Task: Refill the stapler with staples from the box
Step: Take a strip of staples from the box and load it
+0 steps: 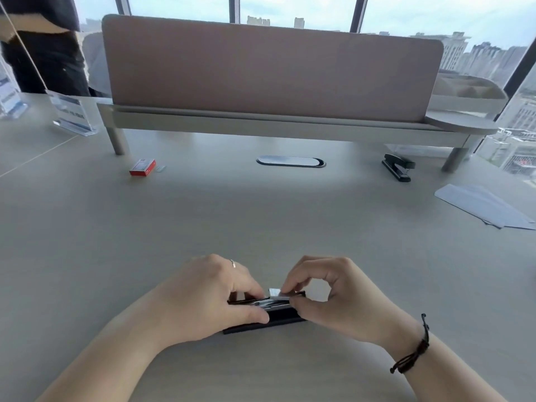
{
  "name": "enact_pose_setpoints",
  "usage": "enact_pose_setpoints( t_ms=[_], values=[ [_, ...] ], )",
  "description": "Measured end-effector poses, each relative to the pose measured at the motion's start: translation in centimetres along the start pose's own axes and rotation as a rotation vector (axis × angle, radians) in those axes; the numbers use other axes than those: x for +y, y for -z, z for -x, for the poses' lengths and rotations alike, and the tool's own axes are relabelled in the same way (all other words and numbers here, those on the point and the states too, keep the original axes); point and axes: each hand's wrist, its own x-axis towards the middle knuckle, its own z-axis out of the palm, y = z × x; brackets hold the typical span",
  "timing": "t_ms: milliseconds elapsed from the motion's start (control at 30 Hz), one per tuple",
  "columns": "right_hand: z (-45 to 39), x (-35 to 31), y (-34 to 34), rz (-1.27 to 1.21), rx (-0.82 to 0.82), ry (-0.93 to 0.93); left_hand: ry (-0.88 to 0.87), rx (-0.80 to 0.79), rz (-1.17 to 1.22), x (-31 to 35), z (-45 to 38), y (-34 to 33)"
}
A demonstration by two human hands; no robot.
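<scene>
Silvery staple strip (pixel 275 292) pinched between right hand (pixel 333 294) thumb and forefinger, poised over the open channel of the black stapler (pixel 278 316) at the near centre of the desk (pixel 261 216). Left hand (pixel 203 297) clamped round the stapler's left end, thumb low, fingers on top, steadying it. Best done by keeping the strip level, legs down, lined up with the rail, then sliding it in without force. Red box (pixel 142 167) far left, well apart, one loose strip (pixel 160 168) just beside it. Second stapler (pixel 398 170) far right, papers (pixel 481 207) nearer.
</scene>
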Motion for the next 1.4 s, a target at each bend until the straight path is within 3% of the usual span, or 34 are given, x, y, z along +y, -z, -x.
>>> enact_pose_setpoints(
  t_ms=[533, 1000, 1400],
  values=[
    [0.1, -0.4, -0.3, 0.075, -0.020, 0.072, -0.013, 0.129, -0.105, 0.4, 0.4, -0.3],
    [0.0, -0.3, -1.1, 0.183, -0.144, 0.144, 0.013, 0.099, -0.118, 0.7, 0.3, -0.2],
    [-0.1, 0.3, -1.1, 0.173, -0.060, 0.139, 0.018, 0.075, -0.112, 0.7, 0.7, -0.2]
  ],
)
